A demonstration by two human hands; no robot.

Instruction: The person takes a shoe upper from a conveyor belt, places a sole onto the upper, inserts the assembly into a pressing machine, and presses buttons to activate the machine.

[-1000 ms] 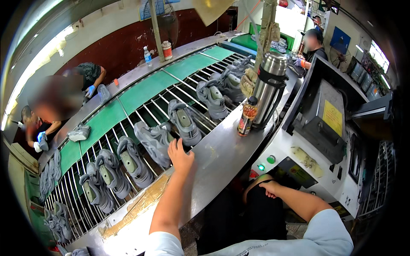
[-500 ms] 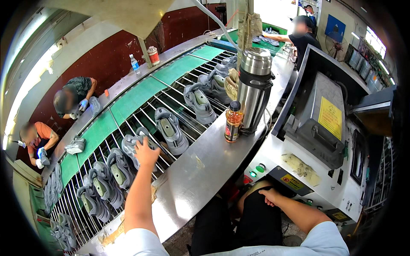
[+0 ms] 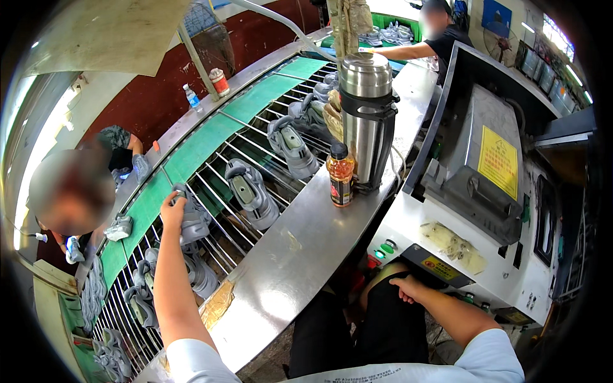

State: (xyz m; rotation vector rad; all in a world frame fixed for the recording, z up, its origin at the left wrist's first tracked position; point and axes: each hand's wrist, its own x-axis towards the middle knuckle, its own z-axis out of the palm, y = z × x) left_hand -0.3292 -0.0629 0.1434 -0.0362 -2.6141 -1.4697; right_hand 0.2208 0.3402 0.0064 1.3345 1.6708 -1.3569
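Observation:
A grey sneaker [image 3: 194, 220] lies on the metal bars of the rack, and my left hand [image 3: 172, 209] grips it at its upper end, fingertips over the collar. Nearer me, partly covered by my left forearm, are more grey sneakers [image 3: 203, 276]. To the right of the held one sits another sneaker [image 3: 253, 195] with a pale green insole, then a further one [image 3: 292, 147]. My right hand [image 3: 405, 288] rests on my right thigh beside the machine, fingers curled, with nothing visible in it.
A steel ledge [image 3: 274, 271] borders the rack, bearing a steel thermos [image 3: 367, 127] and a drink bottle [image 3: 340, 175]. A white machine [image 3: 421, 223] stands at my right. Beyond the green belt [image 3: 191, 156], a person [image 3: 70, 191] leans in; others work farther off.
My left hand has closed on the sneaker's upper end and shifted left. My view has turned slightly. A person across the rack has leaned closer. My right hand stays on my thigh.

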